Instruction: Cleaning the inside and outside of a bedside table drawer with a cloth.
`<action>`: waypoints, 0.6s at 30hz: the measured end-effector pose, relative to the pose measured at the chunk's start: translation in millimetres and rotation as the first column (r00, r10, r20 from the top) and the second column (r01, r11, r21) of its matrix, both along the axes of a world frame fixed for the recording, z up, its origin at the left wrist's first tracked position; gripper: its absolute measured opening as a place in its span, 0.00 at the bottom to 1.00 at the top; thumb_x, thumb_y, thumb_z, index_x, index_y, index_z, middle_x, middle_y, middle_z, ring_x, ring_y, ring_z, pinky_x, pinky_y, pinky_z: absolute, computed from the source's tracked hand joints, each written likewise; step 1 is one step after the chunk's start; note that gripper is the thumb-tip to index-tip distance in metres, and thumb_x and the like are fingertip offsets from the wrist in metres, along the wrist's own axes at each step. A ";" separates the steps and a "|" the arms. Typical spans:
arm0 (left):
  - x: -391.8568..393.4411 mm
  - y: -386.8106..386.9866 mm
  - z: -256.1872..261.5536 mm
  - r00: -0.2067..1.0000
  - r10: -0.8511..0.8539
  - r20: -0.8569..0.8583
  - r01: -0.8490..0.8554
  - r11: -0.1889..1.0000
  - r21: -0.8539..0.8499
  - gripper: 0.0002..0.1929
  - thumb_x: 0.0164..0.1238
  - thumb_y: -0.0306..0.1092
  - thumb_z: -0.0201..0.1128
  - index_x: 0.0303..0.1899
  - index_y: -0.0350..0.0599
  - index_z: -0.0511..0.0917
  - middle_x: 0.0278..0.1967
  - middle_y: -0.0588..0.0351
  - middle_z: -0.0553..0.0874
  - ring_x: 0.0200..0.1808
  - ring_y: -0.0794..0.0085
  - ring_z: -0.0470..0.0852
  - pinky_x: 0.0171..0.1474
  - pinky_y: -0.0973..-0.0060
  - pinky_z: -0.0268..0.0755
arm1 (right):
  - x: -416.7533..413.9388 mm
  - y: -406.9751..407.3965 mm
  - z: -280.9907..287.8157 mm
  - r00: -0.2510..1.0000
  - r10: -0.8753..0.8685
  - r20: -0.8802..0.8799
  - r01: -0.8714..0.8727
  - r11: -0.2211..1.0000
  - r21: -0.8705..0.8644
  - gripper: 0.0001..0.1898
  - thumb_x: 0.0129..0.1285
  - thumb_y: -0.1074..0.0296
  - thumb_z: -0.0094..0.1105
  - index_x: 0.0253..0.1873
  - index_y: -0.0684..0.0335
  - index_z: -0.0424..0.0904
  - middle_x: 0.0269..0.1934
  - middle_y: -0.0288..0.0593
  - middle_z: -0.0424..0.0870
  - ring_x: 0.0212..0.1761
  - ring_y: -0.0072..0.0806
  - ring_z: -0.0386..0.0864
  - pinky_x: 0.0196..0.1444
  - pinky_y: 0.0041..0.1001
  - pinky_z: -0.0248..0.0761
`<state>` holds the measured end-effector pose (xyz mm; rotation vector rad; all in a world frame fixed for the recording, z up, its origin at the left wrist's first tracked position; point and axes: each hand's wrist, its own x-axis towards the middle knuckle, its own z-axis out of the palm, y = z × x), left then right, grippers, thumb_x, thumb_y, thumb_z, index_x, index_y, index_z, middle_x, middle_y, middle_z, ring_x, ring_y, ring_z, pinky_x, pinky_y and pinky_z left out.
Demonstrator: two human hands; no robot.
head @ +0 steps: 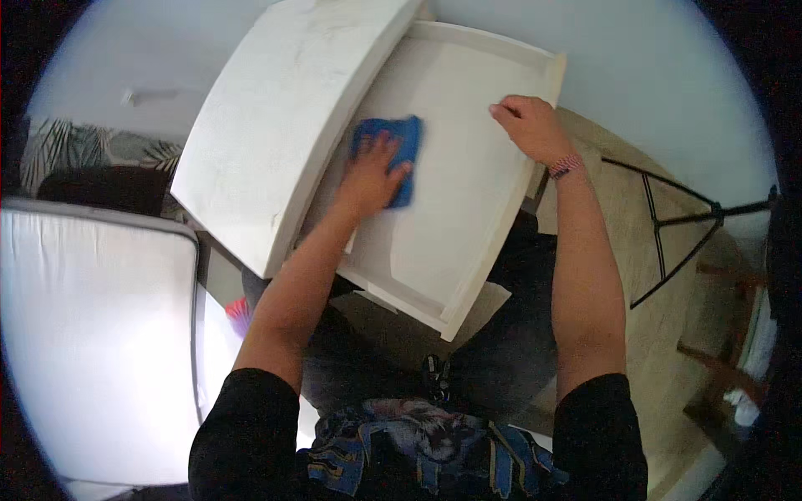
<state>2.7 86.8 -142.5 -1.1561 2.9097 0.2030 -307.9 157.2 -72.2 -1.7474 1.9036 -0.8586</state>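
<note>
My left hand (373, 178) lies with its fingers spread on a blue cloth (408, 141), pressing it against the floor of a white drawer (457, 169). The cloth is near the drawer's inner end, beside the overhanging white cabinet top (282, 119). My right hand (529, 128) is loosely curled above the drawer's front panel (489, 269), near its far end. I see nothing in its fingers. Whether it touches the panel I cannot tell. The drawer is pulled out over my lap, and faint dark smudges mark the cabinet top.
A bright white panel with a grey rim (100, 338) stands at the left. Black metal legs (683, 219) stand on the wood-look floor (617, 263) at the right. A red and purple object (238, 316) is partly hidden by my left arm. The pale wall (658, 81) rises behind the drawer.
</note>
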 end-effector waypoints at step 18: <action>16.7 78.4 44.2 0.974 0.193 0.119 -0.216 0.950 0.225 0.27 0.78 0.45 0.48 0.74 0.55 0.63 0.77 0.49 0.60 0.77 0.43 0.55 0.71 0.35 0.53 | 81.7 43.0 3.0 0.962 0.097 -0.257 -0.049 0.981 0.188 0.14 0.68 0.57 0.54 0.45 0.60 0.84 0.42 0.49 0.87 0.46 0.47 0.84 0.51 0.43 0.76</action>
